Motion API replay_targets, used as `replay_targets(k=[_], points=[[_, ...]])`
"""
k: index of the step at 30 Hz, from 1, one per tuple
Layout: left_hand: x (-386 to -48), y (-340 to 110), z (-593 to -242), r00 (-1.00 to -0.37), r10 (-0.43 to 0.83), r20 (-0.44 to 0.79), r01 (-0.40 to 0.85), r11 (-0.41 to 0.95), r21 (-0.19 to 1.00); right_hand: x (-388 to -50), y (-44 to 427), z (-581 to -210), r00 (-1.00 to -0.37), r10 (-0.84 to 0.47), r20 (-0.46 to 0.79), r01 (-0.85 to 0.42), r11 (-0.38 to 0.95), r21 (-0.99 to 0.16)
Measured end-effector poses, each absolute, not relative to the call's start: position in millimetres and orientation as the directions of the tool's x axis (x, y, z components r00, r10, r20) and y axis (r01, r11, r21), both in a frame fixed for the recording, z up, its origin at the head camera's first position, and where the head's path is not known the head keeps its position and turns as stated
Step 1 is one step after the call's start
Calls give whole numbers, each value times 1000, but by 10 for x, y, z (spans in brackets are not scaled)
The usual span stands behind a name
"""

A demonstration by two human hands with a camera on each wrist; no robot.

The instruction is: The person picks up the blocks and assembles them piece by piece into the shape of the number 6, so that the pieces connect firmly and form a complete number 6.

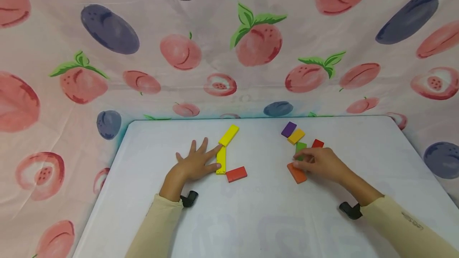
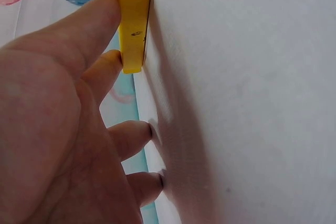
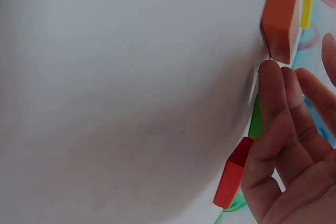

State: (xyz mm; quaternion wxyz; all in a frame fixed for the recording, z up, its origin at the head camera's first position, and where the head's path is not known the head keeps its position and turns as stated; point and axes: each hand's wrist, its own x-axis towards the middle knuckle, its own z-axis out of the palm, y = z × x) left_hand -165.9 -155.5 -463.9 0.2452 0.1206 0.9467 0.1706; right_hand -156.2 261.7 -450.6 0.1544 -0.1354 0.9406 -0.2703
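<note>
My left hand (image 1: pixel 193 164) lies spread on the white table, thumb and index finger touching the side of a yellow block (image 1: pixel 221 157). In the left wrist view, two fingertips meet this yellow block (image 2: pixel 134 30). A second yellow block (image 1: pixel 229 133) slants away from its far end; a red-orange block (image 1: pixel 237 174) lies by its near end. My right hand (image 1: pixel 320 163) reaches over a green block (image 1: pixel 300 146), partly hiding it. Its fingertips are beside an orange block (image 3: pixel 281 11), with nothing visible between them. A red block (image 3: pixel 231 179) lies near the thumb.
Past the green block, an amber block (image 1: pixel 296 136) and a purple block (image 1: pixel 288 129) continue the row toward the back edge. A fruit-printed cloth (image 1: pixel 218 59) hangs behind the white table (image 1: pixel 265 214). Black straps with small mounts (image 1: pixel 350 210) sit at both wrists.
</note>
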Motion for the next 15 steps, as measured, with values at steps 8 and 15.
replay_targets(k=[8,15], points=[[-1660,-1557,-4636,-849,314,-425,145,912,384,-1495,2654,-4587,-912,-343,-225,-174,820,-545],[-1653,-1557,-4625,-848,317,-424,145,910,389,-1473,2666,-4628,-900,-364,-239,-160,788,-594]])
